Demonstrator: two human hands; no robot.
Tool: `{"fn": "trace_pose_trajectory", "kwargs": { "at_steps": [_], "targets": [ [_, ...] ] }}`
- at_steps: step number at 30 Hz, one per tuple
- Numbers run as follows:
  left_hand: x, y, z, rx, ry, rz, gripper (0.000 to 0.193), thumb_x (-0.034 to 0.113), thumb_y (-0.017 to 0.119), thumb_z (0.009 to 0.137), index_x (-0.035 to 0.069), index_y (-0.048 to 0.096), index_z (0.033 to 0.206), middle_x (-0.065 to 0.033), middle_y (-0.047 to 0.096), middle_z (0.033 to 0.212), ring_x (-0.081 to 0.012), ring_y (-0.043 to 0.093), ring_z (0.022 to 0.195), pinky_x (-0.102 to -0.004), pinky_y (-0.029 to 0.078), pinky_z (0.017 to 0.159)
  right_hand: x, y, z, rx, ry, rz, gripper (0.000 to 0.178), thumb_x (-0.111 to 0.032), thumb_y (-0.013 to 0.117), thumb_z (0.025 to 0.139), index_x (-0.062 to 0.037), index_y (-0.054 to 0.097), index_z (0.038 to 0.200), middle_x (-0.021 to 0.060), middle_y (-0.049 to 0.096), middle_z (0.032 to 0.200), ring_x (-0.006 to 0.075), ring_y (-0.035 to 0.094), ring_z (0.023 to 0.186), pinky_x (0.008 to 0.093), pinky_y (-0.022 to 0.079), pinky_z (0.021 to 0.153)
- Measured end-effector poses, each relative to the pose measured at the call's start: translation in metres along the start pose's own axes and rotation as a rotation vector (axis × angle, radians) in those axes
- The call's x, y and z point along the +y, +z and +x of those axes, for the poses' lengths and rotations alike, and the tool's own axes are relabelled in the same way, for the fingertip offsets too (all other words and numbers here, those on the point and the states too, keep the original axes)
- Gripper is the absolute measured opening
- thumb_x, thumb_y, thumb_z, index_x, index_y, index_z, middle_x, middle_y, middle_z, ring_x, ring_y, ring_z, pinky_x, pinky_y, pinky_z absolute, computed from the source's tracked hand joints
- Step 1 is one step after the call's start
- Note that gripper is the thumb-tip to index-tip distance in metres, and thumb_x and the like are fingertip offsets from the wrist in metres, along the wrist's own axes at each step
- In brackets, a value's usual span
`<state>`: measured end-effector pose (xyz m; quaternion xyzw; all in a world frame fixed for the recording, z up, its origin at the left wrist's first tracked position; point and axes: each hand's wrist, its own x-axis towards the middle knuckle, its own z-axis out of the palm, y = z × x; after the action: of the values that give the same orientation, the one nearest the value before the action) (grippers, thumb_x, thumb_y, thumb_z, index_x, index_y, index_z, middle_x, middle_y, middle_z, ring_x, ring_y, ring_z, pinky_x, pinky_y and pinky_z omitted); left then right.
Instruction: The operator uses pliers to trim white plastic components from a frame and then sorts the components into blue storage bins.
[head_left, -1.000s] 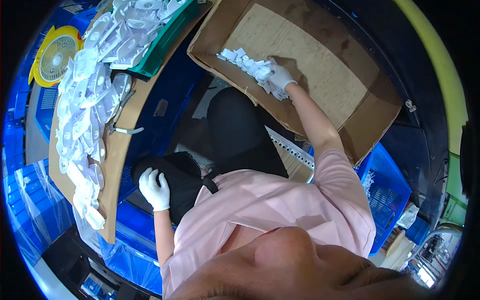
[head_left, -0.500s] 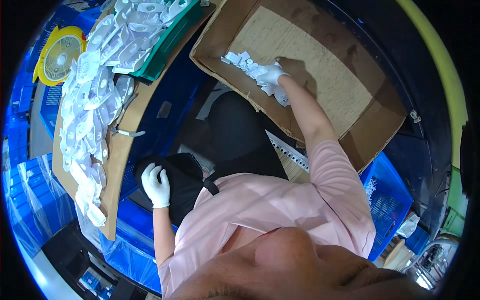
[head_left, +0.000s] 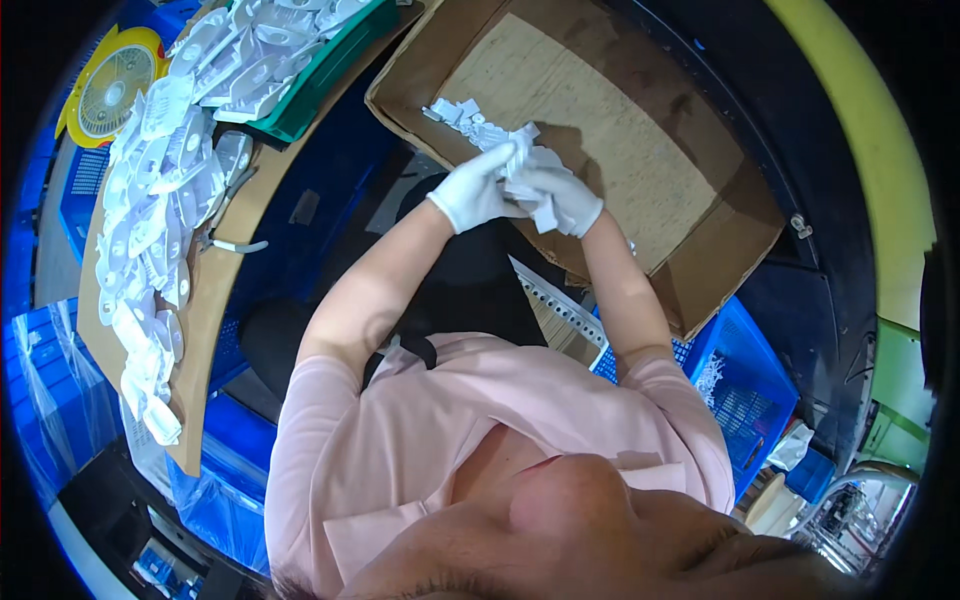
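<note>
White-gloved, my left hand and my right hand meet over the near edge of a cardboard box. Between them is a bunch of small white plastic parts, with the fingers of both hands closed around it. Motion blurs the right fingers a little, and the gloves hide part of the bunch. More white pieces lie inside the box along its near left wall, just beyond my hands.
At left, a wooden table bears a long heap of white plastic pieces, pliers and a green bin of similar pieces. A yellow fan stands behind. A blue crate sits on the right.
My left hand has come up from my lap to meet the right. My right hand has lifted white parts from the box toward its near edge. The view has shifted slightly.
</note>
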<state>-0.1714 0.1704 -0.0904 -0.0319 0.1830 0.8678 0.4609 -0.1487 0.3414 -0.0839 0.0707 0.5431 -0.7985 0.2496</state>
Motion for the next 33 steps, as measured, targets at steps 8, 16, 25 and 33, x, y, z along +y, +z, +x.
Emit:
{"fn": "trace_pose_trajectory", "kwargs": {
  "at_steps": [8, 16, 25, 33],
  "targets": [
    [-0.009, -0.044, 0.019, -0.057, 0.017, -0.113, 0.038, 0.021, 0.049, 0.091, 0.001, 0.048, 0.124, -0.0171, 0.06, 0.11, -0.0354, 0.057, 0.105, -0.0596, 0.041, 0.096, 0.013, -0.017, 0.003, 0.133, 0.142, -0.068, 0.031, -0.032, 0.057, 0.091, -0.0051, 0.059, 0.105, 0.0066, 0.064, 0.088, 0.015, 0.061, 0.076, 0.0292, 0.049, 0.062],
    [-0.005, -0.03, 0.001, -0.197, 0.094, -0.272, 0.052, 0.02, 0.053, 0.088, 0.0, 0.038, 0.134, -0.0194, 0.048, 0.132, -0.0391, 0.045, 0.122, -0.0659, 0.032, 0.1, -0.008, -0.001, 0.017, 0.431, -0.025, 0.372, 0.031, -0.03, 0.051, 0.095, -0.0018, 0.059, 0.106, 0.012, 0.063, 0.095, 0.0173, 0.06, 0.08, 0.0305, 0.05, 0.068],
    [-0.026, -0.012, 0.007, -0.032, 0.191, 0.103, 0.047, 0.016, 0.055, 0.091, 0.013, 0.039, 0.135, -0.004, 0.053, 0.125, -0.0196, 0.054, 0.112, -0.0381, 0.046, 0.093, 0.027, 0.038, 0.046, 0.745, -0.429, -0.11, 0.031, -0.027, 0.048, 0.094, 0.001, 0.062, 0.098, 0.0097, 0.062, 0.1, 0.0192, 0.059, 0.09, 0.0336, 0.046, 0.085],
    [-0.023, -0.021, 0.009, -0.067, 0.397, 0.18, 0.044, 0.012, 0.06, 0.089, 0.016, 0.042, 0.129, -0.0009, 0.057, 0.107, -0.0166, 0.057, 0.099, -0.0359, 0.048, 0.086, 0.015, 0.061, 0.029, 0.307, -0.68, -0.092, 0.068, -0.053, 0.029, 0.096, 0.0036, 0.057, 0.12, 0.0151, 0.053, 0.126, 0.0256, 0.046, 0.118, 0.0344, 0.028, 0.106]
  ]
}}
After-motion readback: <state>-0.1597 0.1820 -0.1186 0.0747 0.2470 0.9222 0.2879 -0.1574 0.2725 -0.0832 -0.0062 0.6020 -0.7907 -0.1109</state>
